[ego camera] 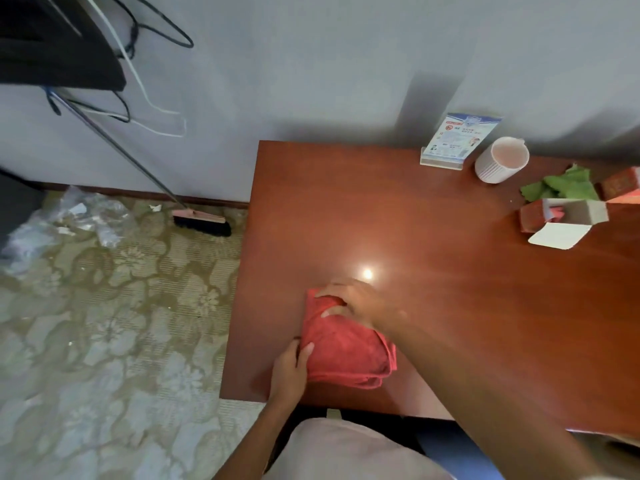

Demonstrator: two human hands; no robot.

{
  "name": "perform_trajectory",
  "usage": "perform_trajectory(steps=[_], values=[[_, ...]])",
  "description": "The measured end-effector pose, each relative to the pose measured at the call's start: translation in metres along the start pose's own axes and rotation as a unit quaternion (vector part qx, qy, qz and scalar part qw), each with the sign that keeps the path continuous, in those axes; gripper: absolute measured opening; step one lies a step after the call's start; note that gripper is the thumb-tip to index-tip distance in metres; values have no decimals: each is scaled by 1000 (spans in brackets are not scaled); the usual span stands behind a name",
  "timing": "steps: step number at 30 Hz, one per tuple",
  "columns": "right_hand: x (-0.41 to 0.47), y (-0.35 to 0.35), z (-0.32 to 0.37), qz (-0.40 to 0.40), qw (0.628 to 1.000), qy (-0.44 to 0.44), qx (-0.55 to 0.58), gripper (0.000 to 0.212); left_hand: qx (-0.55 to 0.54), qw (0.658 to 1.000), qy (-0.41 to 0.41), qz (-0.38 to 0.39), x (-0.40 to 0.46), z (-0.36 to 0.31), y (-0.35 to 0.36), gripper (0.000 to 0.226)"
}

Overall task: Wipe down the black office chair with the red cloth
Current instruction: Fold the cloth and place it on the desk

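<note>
Reddish wooden desk [433, 237]: left hand [289, 370] and right hand [353, 301] both grip the folded red cloth [346, 348] between them. No chair wiping appears begun.

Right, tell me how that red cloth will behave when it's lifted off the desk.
The red cloth lies folded in soft layers, so it will probably flop and unfold. It looks light. Both the left hand and right hand grip it, which should keep it bundled.
</note>
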State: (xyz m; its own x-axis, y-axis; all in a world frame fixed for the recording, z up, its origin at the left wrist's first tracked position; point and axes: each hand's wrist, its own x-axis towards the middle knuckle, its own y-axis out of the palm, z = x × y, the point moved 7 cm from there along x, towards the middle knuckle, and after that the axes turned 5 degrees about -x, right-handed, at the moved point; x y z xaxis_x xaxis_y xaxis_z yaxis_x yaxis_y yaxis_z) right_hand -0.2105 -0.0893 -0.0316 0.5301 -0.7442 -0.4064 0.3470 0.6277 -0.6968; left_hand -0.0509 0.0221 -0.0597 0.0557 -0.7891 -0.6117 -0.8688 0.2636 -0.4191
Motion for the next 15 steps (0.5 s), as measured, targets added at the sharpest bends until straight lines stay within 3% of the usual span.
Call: perform_trajectory(steps=[5,9,12,15], values=[[31,10,6,-2,999,40,-14,66,-11,1000,-12,27,3,5,-3,31],[26,28,-8,34,999,38,-17,86,-70,995,-69,-6,-7,4,5,41],[19,15,-11,-4,998,57,33,74,-80,994,-67,-35,-10,1,12,61],[16,22,-11,46,998,22,-35,70,-54,997,-54,-19,-4,4,16,72]])
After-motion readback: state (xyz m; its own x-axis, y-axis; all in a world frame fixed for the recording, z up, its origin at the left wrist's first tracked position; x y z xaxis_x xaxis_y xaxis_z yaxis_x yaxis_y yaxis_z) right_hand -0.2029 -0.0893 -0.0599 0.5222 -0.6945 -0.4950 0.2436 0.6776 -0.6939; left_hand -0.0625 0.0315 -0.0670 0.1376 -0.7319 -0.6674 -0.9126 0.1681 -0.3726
